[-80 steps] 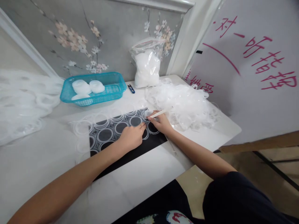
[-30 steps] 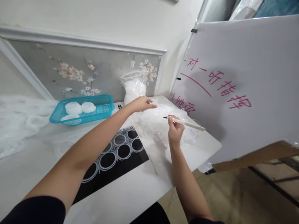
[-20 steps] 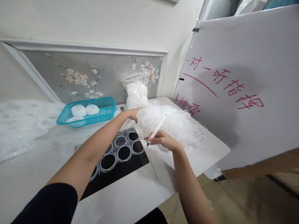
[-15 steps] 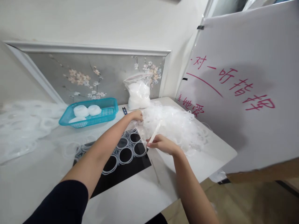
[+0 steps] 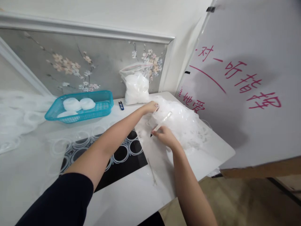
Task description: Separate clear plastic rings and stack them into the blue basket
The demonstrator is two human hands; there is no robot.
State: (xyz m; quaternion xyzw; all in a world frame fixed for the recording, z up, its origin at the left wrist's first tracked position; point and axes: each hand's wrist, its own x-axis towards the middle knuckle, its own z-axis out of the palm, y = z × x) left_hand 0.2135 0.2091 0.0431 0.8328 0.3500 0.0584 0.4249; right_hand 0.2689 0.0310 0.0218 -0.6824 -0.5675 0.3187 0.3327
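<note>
My left hand (image 5: 151,107) reaches to the near left edge of a heap of clear, thin plastic rings (image 5: 185,122), its fingers closed at the heap; what they pinch is too small to make out. Just nearer, my right hand (image 5: 163,135) is closed around a slim white pen-like tool (image 5: 164,121) with a dark tip pointing down left. Under my left forearm lies a black sheet (image 5: 124,171) with rows of clear rings (image 5: 120,153) on it.
A blue basket (image 5: 101,113) holding white ring stacks stands at the back left, beside small blue snips (image 5: 121,105). A filled zip bag (image 5: 136,88) leans near the wall. More clear plastic (image 5: 18,122) lies far left. A whiteboard (image 5: 258,125) rises at the right.
Both hands have moved right, off the black sheet's corner and further toward the heap. The view has shifted a little, and the tool is still in my right hand.
</note>
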